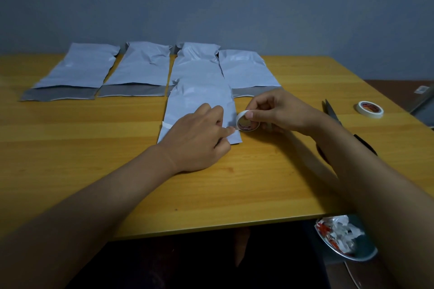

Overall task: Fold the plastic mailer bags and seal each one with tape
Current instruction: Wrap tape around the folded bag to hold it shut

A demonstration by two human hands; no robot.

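Right now five mailer bags are lying on the yellow counter (pixel 94 148): four in a row along the back, and one folded bag (pixel 199 110) nearer to me, overlapping the third in that row. My left hand (pixel 199 141) is resting on the folded bag, its fingers bent and pressing a strip of tape (pixel 168 125) that is running across the bag's lower part. My right hand (pixel 279 110) is pinching a small roll of tape (pixel 246 122) between thumb and fingers, just beside the bag's right edge, with the strip leading from it. Two tape rolls are showing in all; the second roll (pixel 370 109) is sitting well apart at the counter's right side. One pair of scissors (pixel 333 112) is lying between my right arm and that roll. Below the counter edge, one bowl (pixel 366 257) is holding crumpled scraps.
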